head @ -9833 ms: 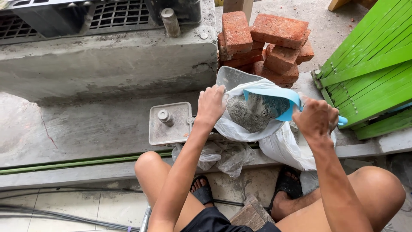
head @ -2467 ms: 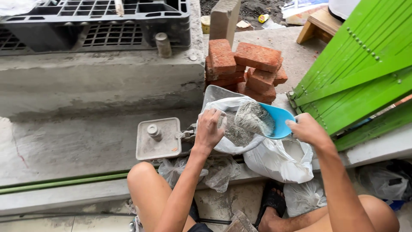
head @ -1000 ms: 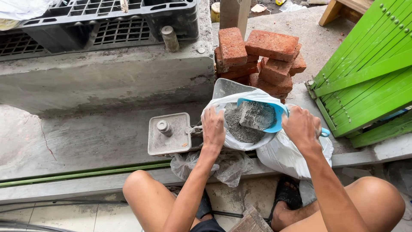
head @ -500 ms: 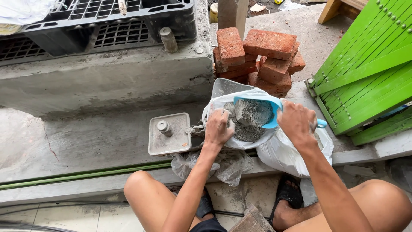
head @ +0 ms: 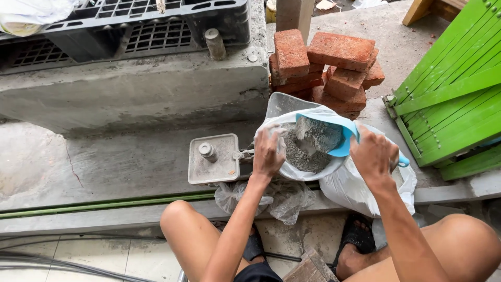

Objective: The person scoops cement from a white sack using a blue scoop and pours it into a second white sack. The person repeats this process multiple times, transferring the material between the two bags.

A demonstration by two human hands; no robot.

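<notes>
Head view: left hand (head: 269,151) grips white bag (head: 292,169) of grey powder (head: 300,156); right hand (head: 373,156) grasps powder-laden blue scoop (head: 326,133).

The person's arms were bare from the wrist up, with no sleeve, glove, watch or ring showing on the left hand (head: 269,151) or the right hand (head: 373,156). The legs were bare too, both knees and thighs uncovered, with dark shorts (head: 255,272) just visible at the near edge. On the feet were dark open sandals (head: 357,235), their straps crossing over bare toes.
</notes>
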